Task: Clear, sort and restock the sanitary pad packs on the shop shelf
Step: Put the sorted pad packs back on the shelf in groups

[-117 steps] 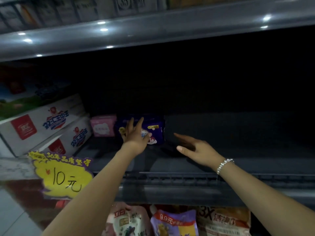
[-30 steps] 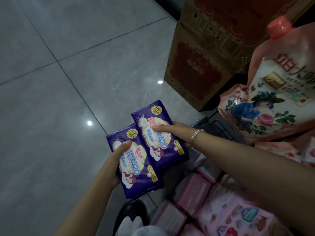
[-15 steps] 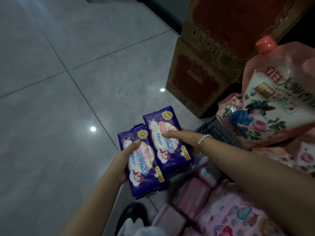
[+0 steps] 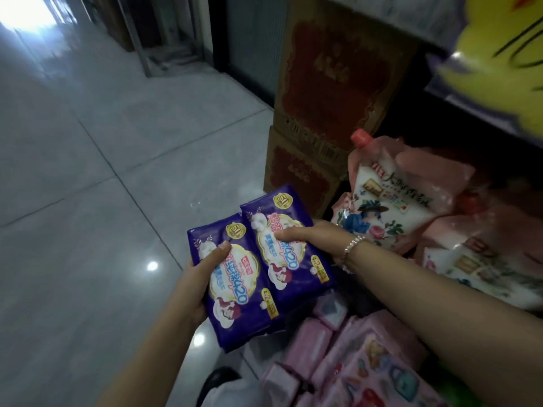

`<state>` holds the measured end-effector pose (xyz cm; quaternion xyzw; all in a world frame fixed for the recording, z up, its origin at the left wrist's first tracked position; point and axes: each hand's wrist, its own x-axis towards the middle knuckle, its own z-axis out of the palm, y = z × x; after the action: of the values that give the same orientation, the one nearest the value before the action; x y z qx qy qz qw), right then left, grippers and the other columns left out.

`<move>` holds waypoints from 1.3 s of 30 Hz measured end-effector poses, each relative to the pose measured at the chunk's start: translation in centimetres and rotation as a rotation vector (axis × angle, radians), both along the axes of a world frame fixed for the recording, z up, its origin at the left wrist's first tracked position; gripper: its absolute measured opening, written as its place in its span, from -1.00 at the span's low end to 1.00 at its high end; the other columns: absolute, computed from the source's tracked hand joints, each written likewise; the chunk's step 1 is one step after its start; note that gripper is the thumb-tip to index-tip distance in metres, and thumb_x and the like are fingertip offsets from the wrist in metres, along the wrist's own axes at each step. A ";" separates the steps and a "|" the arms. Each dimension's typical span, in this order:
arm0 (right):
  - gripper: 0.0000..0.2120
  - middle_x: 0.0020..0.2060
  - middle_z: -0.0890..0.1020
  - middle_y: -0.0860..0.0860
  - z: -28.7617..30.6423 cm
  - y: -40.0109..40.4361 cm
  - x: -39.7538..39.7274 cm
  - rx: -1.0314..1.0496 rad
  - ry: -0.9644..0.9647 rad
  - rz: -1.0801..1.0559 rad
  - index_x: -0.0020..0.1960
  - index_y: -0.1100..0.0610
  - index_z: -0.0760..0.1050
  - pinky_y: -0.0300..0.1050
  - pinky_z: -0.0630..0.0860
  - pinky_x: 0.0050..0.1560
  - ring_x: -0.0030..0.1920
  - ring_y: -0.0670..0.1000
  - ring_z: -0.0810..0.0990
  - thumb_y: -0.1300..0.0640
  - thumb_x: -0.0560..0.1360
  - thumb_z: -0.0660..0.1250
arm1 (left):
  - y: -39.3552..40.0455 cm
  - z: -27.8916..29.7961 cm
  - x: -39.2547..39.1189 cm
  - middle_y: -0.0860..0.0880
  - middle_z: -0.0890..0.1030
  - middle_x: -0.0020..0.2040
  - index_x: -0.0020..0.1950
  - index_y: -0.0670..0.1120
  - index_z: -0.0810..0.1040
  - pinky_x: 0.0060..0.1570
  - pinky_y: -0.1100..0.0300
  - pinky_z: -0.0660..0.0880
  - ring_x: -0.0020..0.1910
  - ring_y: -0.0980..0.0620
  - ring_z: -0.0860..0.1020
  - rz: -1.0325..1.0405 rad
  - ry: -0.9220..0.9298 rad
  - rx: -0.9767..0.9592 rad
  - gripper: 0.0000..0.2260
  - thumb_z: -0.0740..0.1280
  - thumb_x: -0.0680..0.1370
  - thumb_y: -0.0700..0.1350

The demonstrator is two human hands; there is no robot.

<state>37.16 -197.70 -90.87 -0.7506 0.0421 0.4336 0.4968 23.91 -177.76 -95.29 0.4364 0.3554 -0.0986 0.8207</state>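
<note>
Two purple sanitary pad packs marked 420 are held side by side above the floor. My left hand (image 4: 197,277) grips the nearer purple pack (image 4: 238,292), thumb on its front. My right hand (image 4: 311,236) holds the farther purple pack (image 4: 288,251), thumb across its face, a bead bracelet on the wrist. Several pink pad packs (image 4: 308,345) lie in a heap on the floor just below and right of the purple ones. A patterned pink pack (image 4: 379,374) lies among them.
Stacked brown cartons (image 4: 332,107) stand behind the packs. Pink detergent refill pouches (image 4: 390,195) lean at the right on the low shelf. A yellow price tag (image 4: 499,54) hangs at top right. Grey tiled floor (image 4: 88,201) spreads to the left. A black shoe (image 4: 217,380) shows below.
Earlier both hands reached for a purple pack on the dark shelf. Now each hand holds a purple pack over the floor pile; over the last second the packs rose slightly as the view lifted.
</note>
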 end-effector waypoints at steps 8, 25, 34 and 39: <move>-0.35 -0.03 0.71 0.11 17.0 -6.4 -5.4 0.113 -0.321 -0.080 0.14 0.12 0.60 0.16 0.57 0.14 -0.01 0.17 0.69 -0.09 0.11 0.65 | -3.7 16.7 -0.3 -0.22 0.68 0.02 0.33 -0.12 0.44 -0.26 -0.09 0.61 -0.10 -0.23 0.68 -0.133 -0.197 0.062 -0.31 0.54 0.25 -0.02; -0.39 -0.09 0.64 -0.04 37.7 -24.4 -16.3 -0.232 -0.961 -0.539 0.16 0.00 0.35 -0.17 0.57 -0.29 -0.25 -0.07 0.65 -0.06 0.25 0.60 | -23.2 32.0 -2.1 -0.25 0.67 0.03 0.27 -0.17 0.53 0.04 -0.23 0.56 -0.02 -0.25 0.66 -0.160 -0.564 -0.098 -0.49 0.51 0.36 -0.06; -0.18 0.24 0.55 0.04 40.2 -29.7 -9.5 -0.881 -1.113 -0.314 0.42 0.04 0.33 -0.14 0.48 0.04 0.15 0.07 0.56 -0.26 0.29 0.49 | -29.7 29.8 0.7 -0.21 0.60 0.21 0.44 -0.05 0.33 0.05 -0.35 0.50 0.07 -0.26 0.63 -0.063 -0.550 -0.295 -0.07 0.65 0.17 0.12; -0.23 0.35 0.49 0.02 37.6 -30.0 -5.2 -0.907 -1.009 -0.167 0.46 -0.04 0.30 -0.06 0.43 0.26 0.29 0.09 0.48 -0.26 0.35 0.45 | -30.4 27.8 2.5 -0.24 0.59 0.22 0.44 -0.08 0.34 0.12 -0.37 0.46 0.13 -0.30 0.60 -0.127 -0.530 -0.364 -0.01 0.66 0.13 0.18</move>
<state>31.94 -227.66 -53.25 -0.9891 0.0405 -0.0695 0.1237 26.39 -208.17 -67.48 0.3141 0.0779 -0.0946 0.9414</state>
